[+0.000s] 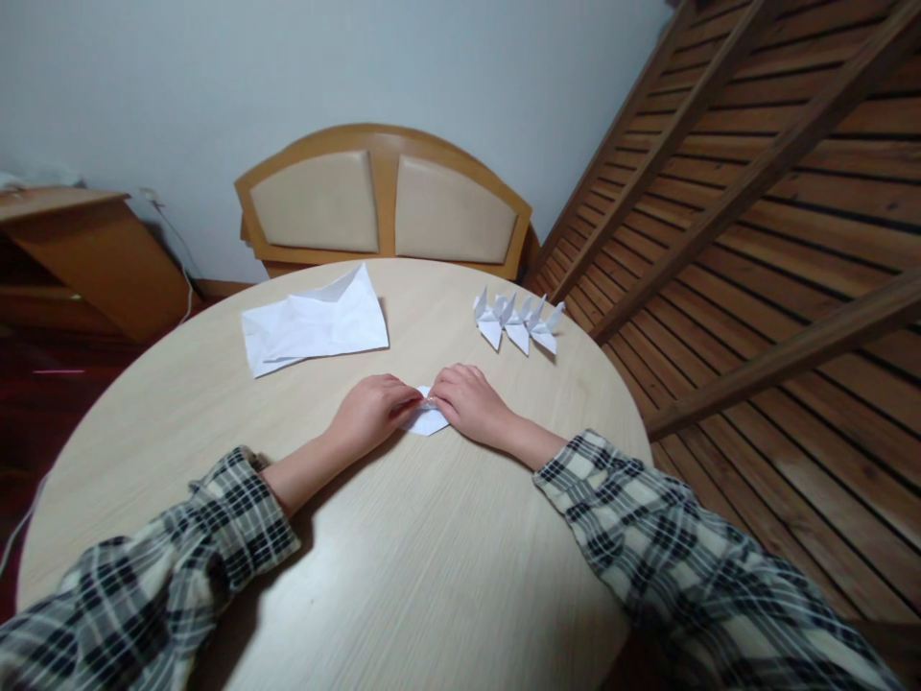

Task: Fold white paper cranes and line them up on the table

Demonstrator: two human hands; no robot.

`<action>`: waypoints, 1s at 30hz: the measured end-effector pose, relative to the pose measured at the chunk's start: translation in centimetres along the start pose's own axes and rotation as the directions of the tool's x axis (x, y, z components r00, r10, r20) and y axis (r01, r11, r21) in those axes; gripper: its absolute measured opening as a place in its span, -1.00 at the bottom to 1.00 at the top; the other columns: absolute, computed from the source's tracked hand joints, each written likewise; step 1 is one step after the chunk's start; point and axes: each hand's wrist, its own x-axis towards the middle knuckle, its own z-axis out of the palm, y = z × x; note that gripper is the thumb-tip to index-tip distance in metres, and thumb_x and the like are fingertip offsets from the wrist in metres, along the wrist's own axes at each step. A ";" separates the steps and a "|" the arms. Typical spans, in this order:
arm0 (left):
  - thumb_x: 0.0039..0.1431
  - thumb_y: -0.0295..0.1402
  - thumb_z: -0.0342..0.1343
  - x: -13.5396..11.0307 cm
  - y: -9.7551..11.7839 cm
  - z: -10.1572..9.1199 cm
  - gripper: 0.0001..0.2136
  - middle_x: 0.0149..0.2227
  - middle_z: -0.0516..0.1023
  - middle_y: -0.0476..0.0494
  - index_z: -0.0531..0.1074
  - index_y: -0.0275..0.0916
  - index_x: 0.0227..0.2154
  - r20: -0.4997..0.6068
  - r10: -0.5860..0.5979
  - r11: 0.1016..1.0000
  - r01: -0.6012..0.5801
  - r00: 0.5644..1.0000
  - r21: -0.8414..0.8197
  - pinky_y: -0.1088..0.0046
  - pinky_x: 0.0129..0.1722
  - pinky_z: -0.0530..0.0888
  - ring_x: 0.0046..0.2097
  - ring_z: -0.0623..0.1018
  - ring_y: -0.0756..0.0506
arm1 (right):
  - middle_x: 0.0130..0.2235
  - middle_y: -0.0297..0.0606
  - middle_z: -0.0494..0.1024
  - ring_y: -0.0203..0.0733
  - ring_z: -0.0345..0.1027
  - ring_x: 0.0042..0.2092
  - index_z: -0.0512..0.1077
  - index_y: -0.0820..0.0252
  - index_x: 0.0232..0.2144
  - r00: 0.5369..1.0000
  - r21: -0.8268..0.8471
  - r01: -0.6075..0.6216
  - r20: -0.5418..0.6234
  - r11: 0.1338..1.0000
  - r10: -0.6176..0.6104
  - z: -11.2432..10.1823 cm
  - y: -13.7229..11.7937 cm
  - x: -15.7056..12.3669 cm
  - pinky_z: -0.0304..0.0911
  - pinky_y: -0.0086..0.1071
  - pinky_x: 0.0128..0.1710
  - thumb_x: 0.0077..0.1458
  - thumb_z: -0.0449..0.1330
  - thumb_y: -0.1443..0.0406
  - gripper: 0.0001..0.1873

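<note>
A small folded piece of white paper lies on the round table between my two hands. My left hand is closed at its left side, thumb and fingers pinching the upper edge. From the other side my right hand pinches the same paper, its fingertips close to those of the left. Part of the paper is hidden beneath the fingers. Several folded white paper cranes stand in a row at the back right. At the back left lie white paper sheets, one with a raised corner.
The pale round wooden table carries everything. Behind it stands a wooden headboard with two cream panels. A slatted wooden structure rises close to the table's right edge. On the far left is a wooden desk with a white cable nearby.
</note>
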 end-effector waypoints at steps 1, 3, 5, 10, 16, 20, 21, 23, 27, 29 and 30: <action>0.33 -0.33 0.04 0.1 -0.1 0.1 -0.78 -0.34 0.65 -0.18 0.60 -0.22 -0.30 -0.016 0.000 1.000 -0.001 1.000 -0.021 0.34 -0.28 0.46 -0.28 0.55 -0.14 | -0.21 -0.16 0.50 -0.09 0.23 -0.11 0.52 0.23 -0.27 1.000 0.006 -0.014 -0.003 1.000 0.014 0.1 0.0 0.1 0.04 -0.24 -0.09 0.34 0.07 0.25 -0.74; 0.32 -0.34 0.05 0.2 -0.3 0.3 -0.78 -0.35 0.65 -0.18 0.62 -0.20 -0.26 -0.039 -0.005 0.998 0.003 0.999 -0.057 0.33 -0.27 0.47 -0.26 0.53 -0.15 | -0.22 -0.16 0.50 -0.10 0.25 -0.11 0.52 0.22 -0.26 0.999 0.026 -0.044 -0.012 0.999 0.045 0.2 0.0 0.2 0.05 -0.24 -0.09 0.35 0.07 0.24 -0.74; 0.31 -0.36 0.06 0.3 -0.4 0.5 -0.79 -0.34 0.65 -0.18 0.63 -0.20 -0.23 -0.043 -0.027 0.996 0.023 0.999 -0.082 0.31 -0.26 0.47 -0.25 0.50 -0.16 | -0.23 -0.18 0.52 -0.12 0.27 -0.12 0.52 0.22 -0.26 0.997 0.051 -0.076 -0.025 0.996 0.077 0.4 0.1 0.3 0.06 -0.26 -0.10 0.34 0.07 0.24 -0.75; 0.28 -0.37 0.11 0.4 -0.5 0.9 -0.81 -0.34 0.61 -0.20 0.64 -0.22 -0.23 -0.030 -0.085 0.995 0.083 0.996 -0.057 0.28 -0.25 0.43 -0.24 0.45 -0.18 | -0.23 -0.20 0.53 -0.13 0.29 -0.12 0.54 0.22 -0.24 0.994 0.071 -0.101 -0.043 0.992 0.104 0.5 0.0 0.4 0.08 -0.28 -0.09 0.31 0.14 0.24 -0.79; 0.30 -0.36 0.08 0.4 -0.1 0.6 -0.79 -0.35 0.59 -0.22 0.64 -0.23 -0.23 0.000 -0.032 0.995 0.032 0.999 0.095 0.30 -0.31 0.37 -0.27 0.43 -0.17 | -0.21 -0.20 0.52 -0.12 0.29 -0.10 0.58 0.19 -0.21 0.995 0.040 -0.095 -0.033 0.995 0.097 0.2 -0.1 0.3 0.07 -0.26 -0.10 0.28 0.18 0.19 -0.77; 0.32 -0.37 0.06 0.3 0.8 0.1 -0.79 -0.32 0.57 -0.23 0.61 -0.24 -0.24 0.065 0.001 0.979 -0.014 0.998 0.201 0.26 -0.27 0.35 -0.25 0.44 -0.20 | -0.21 -0.21 0.52 -0.12 0.28 -0.10 0.59 0.15 -0.19 0.997 0.023 -0.077 -0.016 0.997 0.077 0.0 0.0 0.2 0.05 -0.25 -0.10 0.28 0.18 0.18 -0.76; 0.33 -0.35 0.06 0.2 1.0 0.0 -0.79 -0.31 0.56 -0.23 0.60 -0.25 -0.26 0.084 0.004 0.974 -0.023 0.996 0.225 0.25 -0.26 0.35 -0.24 0.44 -0.20 | -0.21 -0.20 0.52 -0.12 0.28 -0.10 0.59 0.15 -0.17 0.997 0.018 -0.072 -0.010 0.997 0.072 0.0 0.1 0.2 0.05 -0.25 -0.10 0.28 0.17 0.19 -0.76; 0.34 -0.33 0.05 0.2 1.5 -0.2 -0.79 -0.30 0.55 -0.24 0.58 -0.27 -0.29 0.116 0.007 0.961 -0.038 0.993 0.272 0.25 -0.25 0.35 -0.23 0.44 -0.21 | -0.20 -0.20 0.52 -0.11 0.28 -0.09 0.59 0.15 -0.15 0.998 0.007 -0.056 0.005 0.998 0.056 -0.1 0.1 0.2 0.04 -0.24 -0.10 0.29 0.17 0.21 -0.77; 0.34 -0.36 0.04 0.2 2.0 -0.1 -0.80 -0.29 0.52 -0.26 0.55 -0.30 -0.29 0.142 -0.008 0.948 -0.038 0.990 0.315 0.25 -0.25 0.35 -0.21 0.44 -0.22 | -0.19 -0.19 0.51 -0.12 0.27 -0.10 0.58 0.16 -0.14 0.999 -0.017 -0.013 0.037 1.000 0.013 -0.4 0.0 0.1 0.05 -0.23 -0.08 0.29 0.16 0.24 -0.78; 0.34 -0.38 0.04 0.2 2.0 0.1 -0.80 -0.29 0.51 -0.26 0.55 -0.32 -0.28 0.142 -0.015 0.951 -0.030 0.990 0.309 0.24 -0.25 0.36 -0.21 0.44 -0.23 | -0.18 -0.17 0.50 -0.12 0.27 -0.10 0.57 0.18 -0.12 0.999 -0.025 0.002 0.040 1.000 -0.001 -0.5 0.0 0.0 0.05 -0.22 -0.06 0.29 0.16 0.26 -0.78; 0.34 -0.38 0.03 0.1 1.9 0.2 -0.80 -0.30 0.51 -0.26 0.55 -0.33 -0.28 0.136 -0.018 0.953 -0.024 0.991 0.301 0.24 -0.25 0.36 -0.22 0.44 -0.23 | -0.18 -0.17 0.50 -0.11 0.27 -0.09 0.57 0.19 -0.12 0.999 -0.027 0.005 0.040 1.000 -0.004 -0.5 0.0 0.0 0.05 -0.22 -0.06 0.29 0.16 0.26 -0.78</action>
